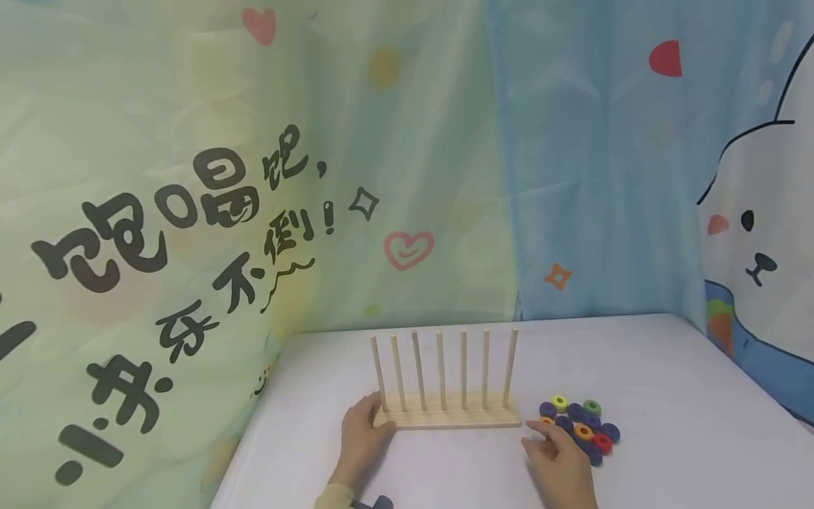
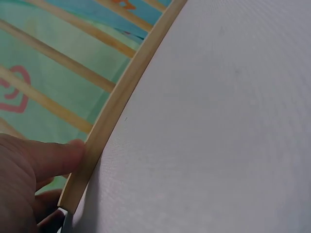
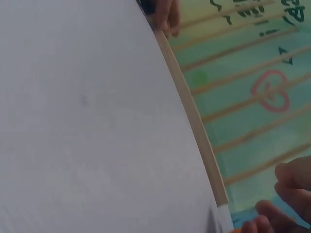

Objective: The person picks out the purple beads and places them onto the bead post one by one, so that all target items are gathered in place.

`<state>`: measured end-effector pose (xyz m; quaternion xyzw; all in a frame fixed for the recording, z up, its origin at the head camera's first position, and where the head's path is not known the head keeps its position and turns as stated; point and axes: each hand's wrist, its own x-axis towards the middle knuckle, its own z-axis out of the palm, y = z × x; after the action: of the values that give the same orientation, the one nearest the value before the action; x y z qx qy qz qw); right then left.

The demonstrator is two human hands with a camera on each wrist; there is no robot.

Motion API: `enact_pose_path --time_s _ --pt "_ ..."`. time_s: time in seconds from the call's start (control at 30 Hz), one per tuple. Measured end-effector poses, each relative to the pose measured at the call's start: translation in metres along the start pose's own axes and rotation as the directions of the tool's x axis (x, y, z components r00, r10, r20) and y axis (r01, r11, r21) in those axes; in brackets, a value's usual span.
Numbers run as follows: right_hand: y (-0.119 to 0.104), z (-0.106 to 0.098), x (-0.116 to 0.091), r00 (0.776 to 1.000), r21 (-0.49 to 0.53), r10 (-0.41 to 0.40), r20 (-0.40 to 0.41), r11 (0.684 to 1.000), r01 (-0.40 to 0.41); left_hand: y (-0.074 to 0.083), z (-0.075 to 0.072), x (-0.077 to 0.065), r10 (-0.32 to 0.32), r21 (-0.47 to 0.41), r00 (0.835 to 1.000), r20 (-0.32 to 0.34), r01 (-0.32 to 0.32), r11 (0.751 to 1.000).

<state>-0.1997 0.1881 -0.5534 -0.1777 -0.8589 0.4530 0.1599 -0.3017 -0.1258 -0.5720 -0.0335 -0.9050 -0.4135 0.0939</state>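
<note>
A pale wooden peg rack (image 1: 448,419) stands on the table, with several upright dowels rising from its flat base. My left hand (image 1: 367,433) grips the left end of that base; in the left wrist view the thumb (image 2: 58,156) presses on its front edge and the other fingers are partly hidden behind. Just past the rack's right end, my right hand (image 1: 559,463) hovers beside a cluster of small coloured rings, its fingers loosely bent. No ring shows between its thumb and fingers. Among the rings are dark blue (image 1: 610,432), red (image 1: 602,443), orange (image 1: 583,431), green (image 1: 592,407) and yellow (image 1: 559,404) ones.
A white-covered table (image 1: 458,470) lies under everything. Behind it hangs a printed curtain (image 1: 407,177) in green and blue, with lettering, hearts and a white cartoon animal. A small dark object (image 1: 383,502) shows beside the left wrist at the bottom edge.
</note>
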Motion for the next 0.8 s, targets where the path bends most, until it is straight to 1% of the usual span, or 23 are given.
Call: enact_pose_path --time_s 0.1,0.2,0.27,0.47,0.53,0.7,0.8 --pt "0.004 -0.006 0.004 0.997 0.0 0.042 -0.06 0.999 -0.042 0.002 0.001 -0.001 0.02 0.003 1.0 -0.018 -0.02 1.0" --pt "0.008 -0.012 0.006 0.992 -0.033 0.037 -0.121 0.999 -0.041 0.004 0.0 -0.002 0.048 0.011 0.998 -0.036 -0.048 0.999" --pt "0.009 -0.016 0.007 0.988 -0.064 0.024 -0.153 0.997 -0.034 0.004 0.0 -0.003 0.068 0.011 0.997 -0.047 -0.067 0.998" --pt "0.013 -0.024 0.009 0.973 -0.146 -0.064 -0.221 0.989 0.032 0.004 -0.001 -0.003 0.094 0.022 0.994 -0.056 -0.093 0.995" --pt "0.015 -0.025 0.009 0.972 -0.169 -0.074 -0.222 0.985 0.036 0.003 0.0 -0.003 0.103 0.023 0.993 -0.058 -0.102 0.995" --pt "0.021 -0.027 0.01 0.982 -0.193 -0.08 -0.171 0.98 0.047 0.002 0.0 -0.004 0.101 0.036 0.994 -0.046 -0.1 0.994" --pt "0.023 -0.026 0.01 0.979 -0.197 -0.112 -0.172 0.977 0.077 0.002 0.0 -0.003 0.095 0.039 0.995 -0.039 -0.094 0.995"
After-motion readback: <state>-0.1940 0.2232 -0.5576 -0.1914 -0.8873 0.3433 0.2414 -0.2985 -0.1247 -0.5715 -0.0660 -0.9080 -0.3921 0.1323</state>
